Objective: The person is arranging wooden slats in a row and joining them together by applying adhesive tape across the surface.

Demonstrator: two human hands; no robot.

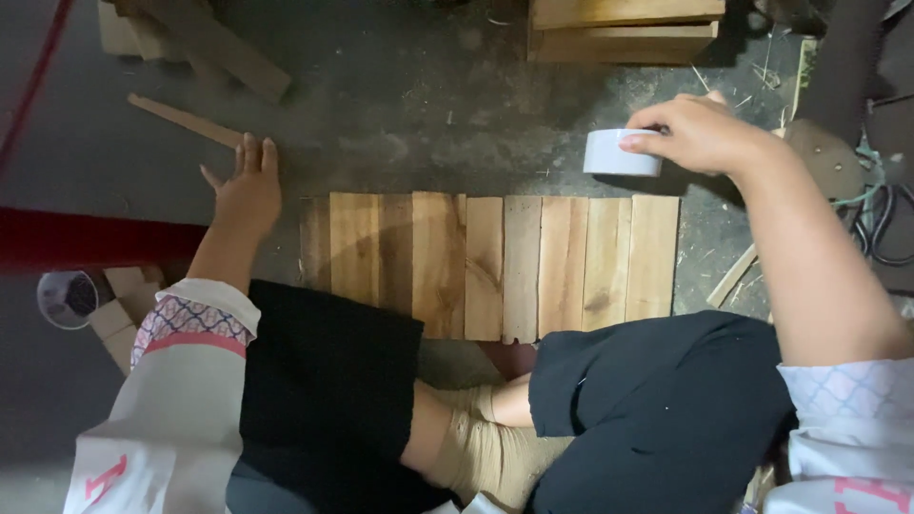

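Note:
Several short wooden planks [495,262] lie side by side on the dark floor, forming a flat panel in front of my knees. My right hand [695,131] grips a white roll of tape [619,154] just above the panel's far right corner. My left hand [246,186] rests flat on the floor with its fingers together, just left of the panel's far left corner and touching nothing else. A thin wooden strip [186,119] lies a little beyond its fingertips.
Thick wood offcuts [205,43] lie at the far left and a stack of wooden boards [624,29] at the far middle. A red beam [86,238] runs along the left, with a clear plastic cup [67,298] below it. Dark cables [881,224] lie at the right.

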